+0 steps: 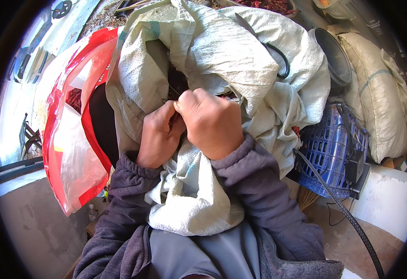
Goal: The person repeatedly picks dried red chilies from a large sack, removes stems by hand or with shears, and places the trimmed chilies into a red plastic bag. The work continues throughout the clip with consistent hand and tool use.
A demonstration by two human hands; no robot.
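Both my hands meet over the mouth of a large white woven sack (231, 48) on my lap. My left hand (161, 134) is curled, with a little of something dark red showing between thumb and fingers; what it is cannot be made out. My right hand (212, 122) is closed in a fist, its fingertips touching my left thumb and hidden from view. Dark contents show in the sack's opening, with some red near my right knuckles. On top of the sack lies a blade (244, 23) beside a black curved loop (283, 61).
A red and white plastic bag (74, 139) with dark red dried contents hangs at the left. Right of the sack are a grey bucket (332, 55), a blue plastic basket (324, 150), a full woven sack (381, 94) and a black cable (346, 212). Red dried peppers (269, 4) fill a container beyond.
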